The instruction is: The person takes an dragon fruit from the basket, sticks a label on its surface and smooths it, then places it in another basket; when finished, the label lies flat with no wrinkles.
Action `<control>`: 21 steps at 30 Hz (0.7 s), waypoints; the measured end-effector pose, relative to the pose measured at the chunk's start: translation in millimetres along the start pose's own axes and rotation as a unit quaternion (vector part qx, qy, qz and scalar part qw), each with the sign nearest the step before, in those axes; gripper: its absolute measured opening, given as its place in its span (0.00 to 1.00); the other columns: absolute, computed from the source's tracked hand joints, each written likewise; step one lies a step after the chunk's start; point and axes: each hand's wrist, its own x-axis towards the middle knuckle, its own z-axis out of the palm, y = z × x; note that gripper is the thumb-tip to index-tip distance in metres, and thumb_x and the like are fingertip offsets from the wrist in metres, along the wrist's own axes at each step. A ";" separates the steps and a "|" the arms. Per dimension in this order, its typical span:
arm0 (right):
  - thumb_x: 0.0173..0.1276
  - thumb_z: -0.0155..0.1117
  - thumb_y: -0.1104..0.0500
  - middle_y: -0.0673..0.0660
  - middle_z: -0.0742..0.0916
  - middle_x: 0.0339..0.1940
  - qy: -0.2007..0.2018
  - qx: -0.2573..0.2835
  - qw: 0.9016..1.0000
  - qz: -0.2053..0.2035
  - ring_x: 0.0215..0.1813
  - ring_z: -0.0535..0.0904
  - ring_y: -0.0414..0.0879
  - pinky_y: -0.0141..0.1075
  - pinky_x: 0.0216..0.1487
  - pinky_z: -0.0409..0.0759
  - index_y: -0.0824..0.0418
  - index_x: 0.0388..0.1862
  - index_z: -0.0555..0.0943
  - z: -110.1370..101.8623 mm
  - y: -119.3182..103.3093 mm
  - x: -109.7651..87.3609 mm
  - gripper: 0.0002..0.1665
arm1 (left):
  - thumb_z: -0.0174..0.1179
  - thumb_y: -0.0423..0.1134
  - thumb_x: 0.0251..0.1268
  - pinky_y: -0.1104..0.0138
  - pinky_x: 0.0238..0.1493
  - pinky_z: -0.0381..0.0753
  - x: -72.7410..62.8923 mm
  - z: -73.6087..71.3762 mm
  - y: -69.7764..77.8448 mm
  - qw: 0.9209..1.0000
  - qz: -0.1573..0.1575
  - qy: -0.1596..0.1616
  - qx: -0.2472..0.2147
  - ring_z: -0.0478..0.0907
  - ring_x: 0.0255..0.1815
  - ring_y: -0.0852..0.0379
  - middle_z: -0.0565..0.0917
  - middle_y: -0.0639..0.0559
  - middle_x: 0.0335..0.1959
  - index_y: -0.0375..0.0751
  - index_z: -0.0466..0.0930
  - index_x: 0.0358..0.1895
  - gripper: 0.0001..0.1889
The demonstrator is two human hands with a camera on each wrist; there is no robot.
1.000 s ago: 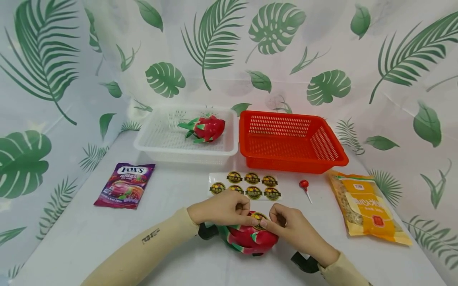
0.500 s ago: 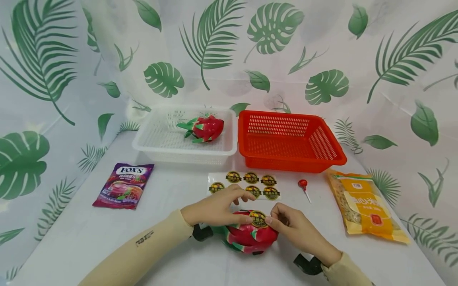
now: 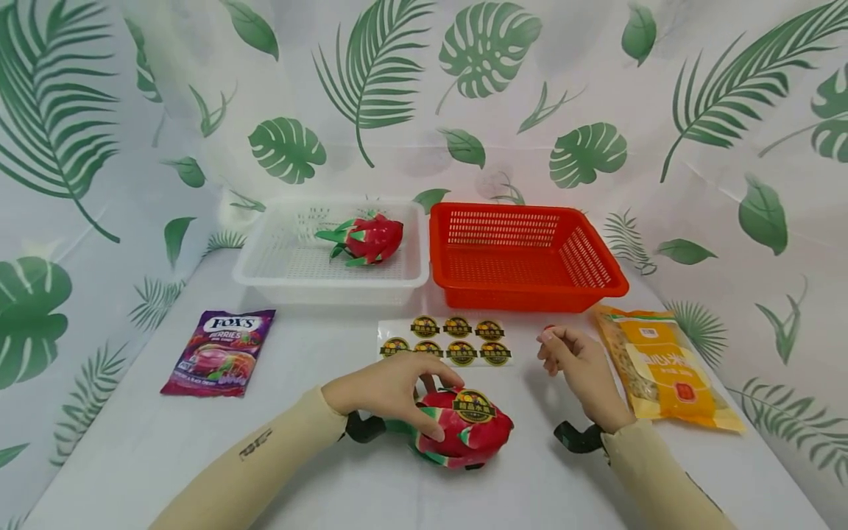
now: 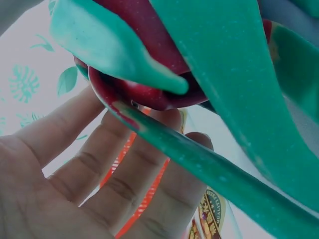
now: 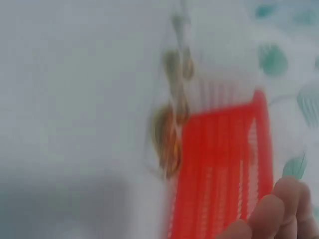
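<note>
A red dragon fruit [image 3: 486, 442] with green leaf tips lies at the front middle of the table, a round black-and-gold sticker [image 3: 473, 405] flat on its upper side. My left hand [image 3: 391, 390] holds its leafy end, thumb in front and fingers behind. Green leaves [image 4: 224, 89] cross in front of those fingers in the left wrist view. Off to the right, my right hand [image 3: 583, 366] has loosely bent fingers, over the spot of a lollipop [image 3: 549, 327]. Only a red bit of the candy shows past the fingertips; its stick is hidden.
A sticker sheet [image 3: 385, 331] lies behind the fruit. At the back stand a white basket [image 3: 331, 294] with another dragon fruit [image 3: 374, 239] and a red basket [image 3: 523, 298]. A purple candy bag [image 3: 221, 353] lies left, a yellow snack bag [image 3: 669, 368] right.
My right hand has left the sticker and moved right and back to the lollipop. My left hand has shifted from the sticker to around the fruit's leafy end. The sticker stays on the fruit.
</note>
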 end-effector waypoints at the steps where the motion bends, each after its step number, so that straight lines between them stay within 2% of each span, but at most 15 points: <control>1: 0.82 0.56 0.44 0.43 0.86 0.34 0.003 0.006 1.000 0.009 0.36 0.82 0.44 0.33 0.40 0.85 0.66 0.58 0.77 -2.9 1.6 6.0 0.26 | 0.82 0.50 0.51 0.73 0.43 0.83 0.2 -0.3 0.7 1.000 -0.001 0.000 0.005 0.78 0.47 0.69 0.85 0.64 0.57 0.54 0.82 0.64 0.33; 5: 0.82 0.52 0.39 0.41 0.89 0.45 -0.010 0.038 0.998 0.045 0.46 0.85 0.41 0.30 0.50 0.86 0.65 0.74 0.70 -9.3 3.7 27.2 0.37 | 0.82 0.52 0.50 0.74 0.45 0.80 1.7 -1.5 3.9 0.999 0.004 0.001 0.033 0.77 0.46 0.70 0.86 0.64 0.56 0.53 0.83 0.64 0.34; 8: 0.81 0.51 0.37 0.42 0.90 0.50 -0.027 0.106 0.992 0.062 0.51 0.85 0.41 0.28 0.54 0.85 0.66 0.79 0.64 -7.6 3.5 41.2 0.42 | 0.82 0.53 0.50 0.73 0.48 0.80 2.8 -2.8 5.8 0.999 0.009 0.002 0.048 0.77 0.46 0.70 0.86 0.63 0.54 0.52 0.84 0.63 0.34; 10: 0.81 0.52 0.39 0.41 0.90 0.48 -0.030 0.169 0.983 0.067 0.50 0.87 0.39 0.28 0.54 0.85 0.67 0.77 0.64 -4.5 4.8 50.3 0.41 | 0.82 0.54 0.50 0.73 0.48 0.79 3.5 -3.0 6.5 0.998 0.013 0.003 0.054 0.77 0.46 0.70 0.86 0.63 0.53 0.51 0.84 0.62 0.33; 13: 0.81 0.54 0.42 0.42 0.92 0.43 -0.014 0.256 0.964 0.072 0.44 0.88 0.38 0.30 0.53 0.87 0.67 0.71 0.71 0.2 5.6 60.4 0.34 | 0.82 0.53 0.49 0.74 0.46 0.80 4.7 -2.0 6.4 0.998 0.015 0.008 0.057 0.78 0.45 0.70 0.87 0.62 0.51 0.51 0.86 0.60 0.32; 17: 0.81 0.56 0.46 0.45 0.93 0.40 0.018 0.313 0.945 0.088 0.40 0.88 0.38 0.30 0.50 0.87 0.62 0.59 0.78 5.2 3.0 68.2 0.23 | 0.83 0.54 0.48 0.75 0.45 0.79 6.9 -1.2 5.3 0.997 0.018 0.029 0.073 0.77 0.44 0.70 0.87 0.63 0.49 0.51 0.86 0.59 0.32; 21: 0.79 0.59 0.47 0.46 0.93 0.37 0.056 0.356 0.925 0.119 0.38 0.88 0.39 0.30 0.47 0.88 0.59 0.54 0.78 9.1 -2.9 71.5 0.18 | 0.83 0.55 0.47 0.73 0.46 0.79 9.8 -4.6 5.0 0.994 0.017 0.069 0.086 0.78 0.44 0.68 0.86 0.62 0.48 0.50 0.86 0.59 0.33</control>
